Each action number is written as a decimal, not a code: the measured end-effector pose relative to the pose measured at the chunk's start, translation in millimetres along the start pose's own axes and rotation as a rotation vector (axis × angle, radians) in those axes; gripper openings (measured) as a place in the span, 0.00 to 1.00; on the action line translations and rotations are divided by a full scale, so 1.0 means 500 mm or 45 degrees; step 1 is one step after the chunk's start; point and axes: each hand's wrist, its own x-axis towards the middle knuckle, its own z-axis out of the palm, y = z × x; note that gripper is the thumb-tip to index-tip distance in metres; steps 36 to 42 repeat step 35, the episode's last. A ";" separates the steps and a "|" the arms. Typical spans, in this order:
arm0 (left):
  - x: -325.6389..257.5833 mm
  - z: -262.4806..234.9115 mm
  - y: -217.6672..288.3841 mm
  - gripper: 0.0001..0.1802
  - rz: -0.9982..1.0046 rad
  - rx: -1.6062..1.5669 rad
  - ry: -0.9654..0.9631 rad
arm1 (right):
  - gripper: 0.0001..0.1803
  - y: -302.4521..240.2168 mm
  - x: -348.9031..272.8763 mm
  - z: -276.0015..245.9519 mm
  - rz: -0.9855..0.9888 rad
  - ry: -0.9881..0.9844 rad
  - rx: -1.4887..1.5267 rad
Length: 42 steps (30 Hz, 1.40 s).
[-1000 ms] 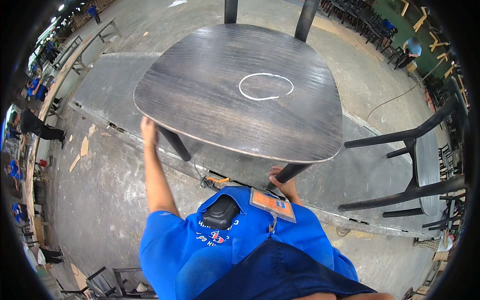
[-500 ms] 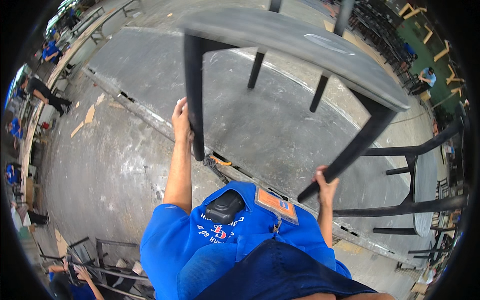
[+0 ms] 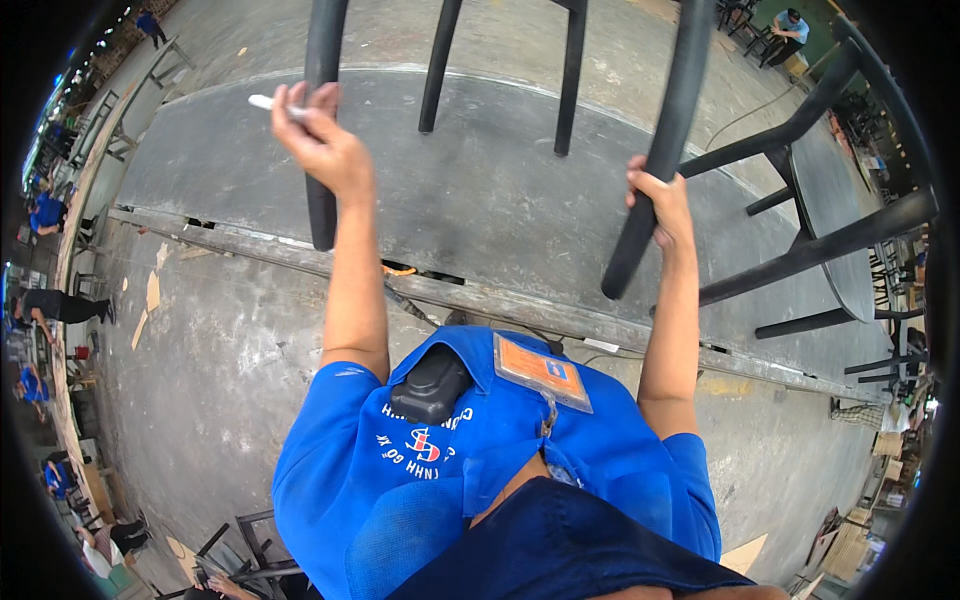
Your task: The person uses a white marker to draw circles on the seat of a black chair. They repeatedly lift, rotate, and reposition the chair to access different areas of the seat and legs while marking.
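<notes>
A black wooden chair stands in front of me at the top of the view, with only its legs (image 3: 440, 65) showing; its seat lies out of view. My right hand (image 3: 662, 205) is closed around the near right leg (image 3: 640, 235), above its lower end. My left hand (image 3: 325, 145) is raised at the near left leg (image 3: 322, 215), fingers bent around a short white stick (image 3: 262, 102) that looks like chalk. Whether that hand also touches the leg cannot be seen. Beneath the chair lies a wide dark grey platform (image 3: 490, 215).
Another black chair (image 3: 830, 215) lies tipped over at the right of the platform. An orange item (image 3: 398, 269) and a dark cord sit by the platform's near edge. A long bench (image 3: 75, 235) runs along the left, with people beside it. Someone sits (image 3: 790, 40) at the far right.
The chair has shifted up and away, so its seat has left the view. Both my hands have moved up and forward; the left now shows the white stick beside the leg.
</notes>
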 end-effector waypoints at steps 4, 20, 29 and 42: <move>-0.202 0.071 0.046 0.27 -0.770 -0.789 -0.546 | 0.12 -0.018 0.023 0.024 -0.102 -0.143 0.058; -0.410 0.279 0.132 0.18 -1.384 -0.894 -0.626 | 0.14 -0.029 0.056 0.027 0.186 -0.297 0.150; -0.579 -0.020 -0.019 0.30 -0.618 0.472 -0.185 | 0.13 -0.030 0.065 0.055 -0.064 0.024 0.060; -0.648 -0.377 -0.130 0.35 -1.000 1.437 0.236 | 0.15 -0.043 0.088 0.066 -0.133 0.204 -0.067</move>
